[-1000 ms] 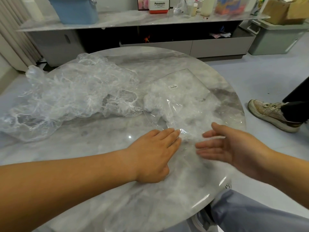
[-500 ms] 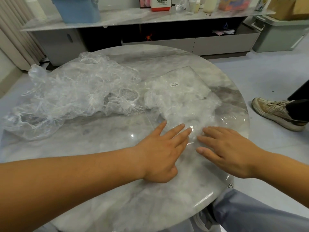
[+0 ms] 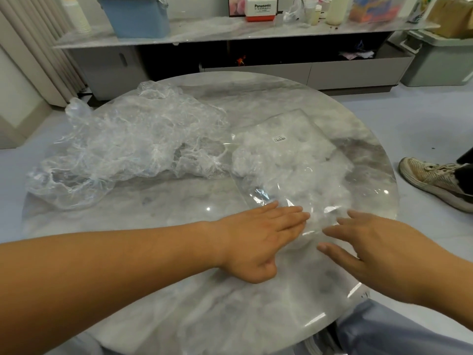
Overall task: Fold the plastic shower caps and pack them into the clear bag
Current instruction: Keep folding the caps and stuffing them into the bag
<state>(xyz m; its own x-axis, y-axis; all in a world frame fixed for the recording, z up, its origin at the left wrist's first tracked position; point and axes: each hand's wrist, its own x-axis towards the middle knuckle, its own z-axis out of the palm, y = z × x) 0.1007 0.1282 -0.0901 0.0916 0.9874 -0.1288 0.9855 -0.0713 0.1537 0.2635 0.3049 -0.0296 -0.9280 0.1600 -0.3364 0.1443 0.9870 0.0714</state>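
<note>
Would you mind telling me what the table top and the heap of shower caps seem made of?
Table top: probably polished marble or a marble-look slab, given grey veining and glossy reflections. Shower caps: thin clear plastic film, crinkled and see-through, with whitish creases.

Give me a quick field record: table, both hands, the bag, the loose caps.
table: round, marble-patterned
left hand: fingers straight, lying flat on the near end of the clear bag
right hand: fingers straight and spread at the same end, holding nothing
clear bag: flat on the table's right side, some caps already inside, small label on top
loose shower caps: unfolded heap to the left of the bag
</note>
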